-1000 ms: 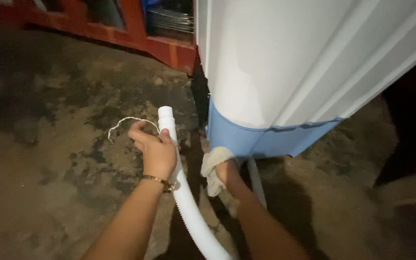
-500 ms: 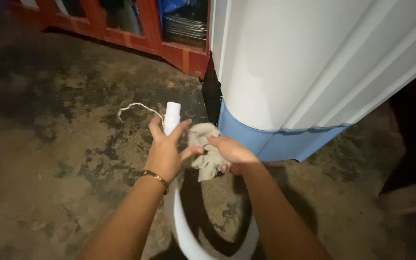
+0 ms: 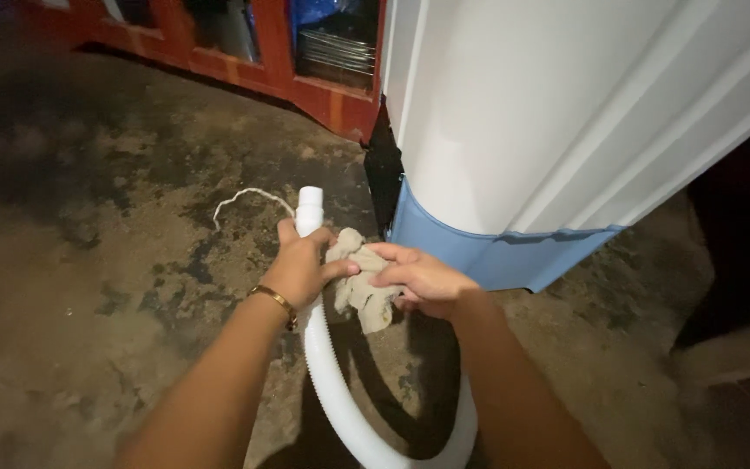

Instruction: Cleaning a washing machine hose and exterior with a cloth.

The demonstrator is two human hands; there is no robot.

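The left hand [image 3: 301, 265] is wrapped tight around a white ribbed hose [image 3: 340, 395] just below its smooth end cuff, which sticks up above the fist while the rest of the hose loops down and away beneath the wrist. Just to the right of that grip, the right hand [image 3: 418, 278] pinches a crumpled beige rag [image 3: 359, 287] against the hose, fingers closed on the cloth. Beyond the 2 hands stands a white appliance with a blue base [image 3: 514, 252], and a thin white cord [image 3: 245, 201] lies on the stained concrete floor [image 3: 88, 260] past the left fist.
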